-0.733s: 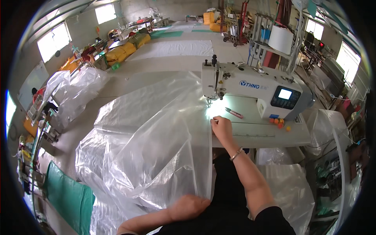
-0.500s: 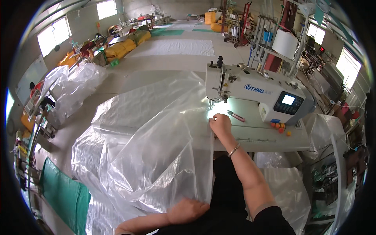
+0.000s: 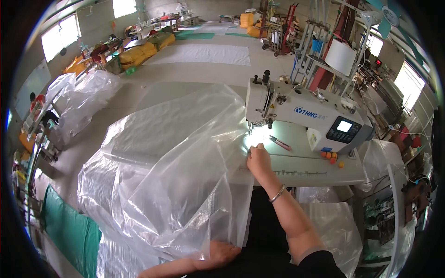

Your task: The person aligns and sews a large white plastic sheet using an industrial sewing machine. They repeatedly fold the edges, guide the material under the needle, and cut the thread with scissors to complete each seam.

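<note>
A large clear plastic sheet (image 3: 171, 171) lies over the sewing table and drapes toward me in creases. Its right edge runs to the lit needle area of a white sewing machine (image 3: 296, 104). Just in front of the needle, my right hand (image 3: 260, 163) pinches that edge, a metal bangle on its wrist. Close to my body, my left hand (image 3: 222, 254) is closed on the lower part of the sheet, its fingertips partly hidden. A pen-like tool (image 3: 280, 142) with a dark tip rests on the machine bed beside my right hand.
Several small orange and yellow balls (image 3: 333, 157) sit below the machine's control screen (image 3: 344, 125). A white thread cone (image 3: 340, 56) stands behind the machine. Crumpled clear plastic (image 3: 95, 95) and a green sheet (image 3: 69, 231) lie at left. More plastic (image 3: 331, 227) hangs at lower right.
The view has shifted slightly. My right hand sits a little nearer to me along the sheet's edge, and my left hand has moved slightly. Both stay closed on the plastic.
</note>
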Tool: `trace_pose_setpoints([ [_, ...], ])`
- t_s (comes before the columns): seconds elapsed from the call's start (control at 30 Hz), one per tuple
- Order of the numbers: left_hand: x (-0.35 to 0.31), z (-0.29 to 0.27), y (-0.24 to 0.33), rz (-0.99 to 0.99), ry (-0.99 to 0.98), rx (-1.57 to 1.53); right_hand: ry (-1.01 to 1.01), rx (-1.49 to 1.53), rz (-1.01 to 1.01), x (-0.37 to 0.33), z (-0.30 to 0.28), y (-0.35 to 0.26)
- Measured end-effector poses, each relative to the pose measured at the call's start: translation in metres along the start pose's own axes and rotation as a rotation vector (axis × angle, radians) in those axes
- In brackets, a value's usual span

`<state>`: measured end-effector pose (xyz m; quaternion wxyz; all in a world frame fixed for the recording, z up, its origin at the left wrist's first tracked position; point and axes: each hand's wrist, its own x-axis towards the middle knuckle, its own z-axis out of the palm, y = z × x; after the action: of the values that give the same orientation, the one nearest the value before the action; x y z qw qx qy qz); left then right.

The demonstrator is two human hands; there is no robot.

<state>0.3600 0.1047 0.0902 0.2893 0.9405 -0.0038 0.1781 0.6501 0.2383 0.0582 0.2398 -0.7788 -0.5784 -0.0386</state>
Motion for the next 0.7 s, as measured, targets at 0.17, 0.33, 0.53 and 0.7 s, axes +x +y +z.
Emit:
trace_pose_setpoints([
  [0.17, 0.001, -0.004, -0.017, -0.07, -0.036, -0.072, 0.087, -0.037, -0.022, 0.012, 0.016, 0.009],
  [0.33, 0.003, -0.001, -0.032, -0.188, -0.081, 0.056, 0.027, 0.017, 0.019, 0.014, 0.007, 0.001],
  [0.53, 0.012, -0.003, -0.054, -0.488, 0.074, -0.014, 0.128, -0.018, -0.039, 0.036, 0.019, 0.016],
  [0.7, 0.042, -0.012, -0.047, -0.374, 0.304, 0.104, 0.043, 0.052, 0.038, 0.036, 0.017, 0.017],
])
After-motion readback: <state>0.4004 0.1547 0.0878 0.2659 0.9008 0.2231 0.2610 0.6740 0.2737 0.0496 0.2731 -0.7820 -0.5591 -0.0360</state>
